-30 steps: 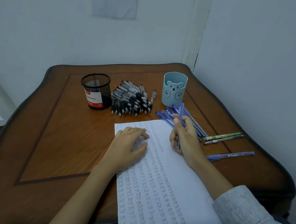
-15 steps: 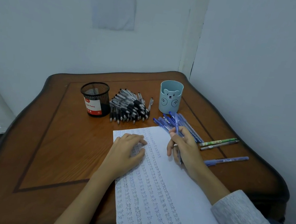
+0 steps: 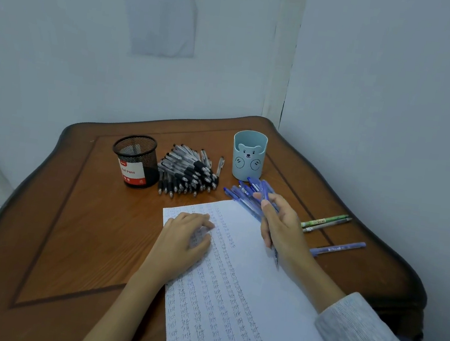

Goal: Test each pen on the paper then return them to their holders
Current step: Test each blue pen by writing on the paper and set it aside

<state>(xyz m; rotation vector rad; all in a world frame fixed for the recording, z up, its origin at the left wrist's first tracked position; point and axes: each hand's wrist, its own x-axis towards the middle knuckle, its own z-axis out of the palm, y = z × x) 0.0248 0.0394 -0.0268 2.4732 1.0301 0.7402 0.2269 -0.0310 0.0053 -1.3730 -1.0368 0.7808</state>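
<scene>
Blue pen [image 3: 266, 193] is grasped in my right grip [image 3: 284, 232], tip down toward the paper [image 3: 245, 287]; my left grip [image 3: 183, 239], released, rests flat on the paper at nine o'clock.

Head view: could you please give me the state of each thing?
Mesh cup, upright, no pens showing.
Bear cup, upright, no pens showing.
Black pens, heaped between the cups.
Blue pens, loose by the bear cup.
Paper, flat, filled with writing.
Left hand, flat on the paper.
Right hand, grips a pen.
</scene>
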